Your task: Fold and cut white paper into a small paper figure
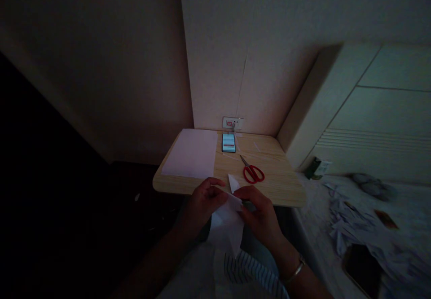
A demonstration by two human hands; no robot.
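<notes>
Two hands — left hand (204,200), right hand (259,213) — pinch a folded white paper (227,229) by the table (283,189); matched edges and firm thumbs should sharpen its crease.

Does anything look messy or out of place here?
Yes. Loose paper pieces lie scattered over the bed at the right, like litter. The table looks orderly; left hand and right hand pinch a folded paper.

Red-handled scissors (253,172) lie on pale wood-grain table (279,186) (white paper sheet (192,153) beside them).
</notes>
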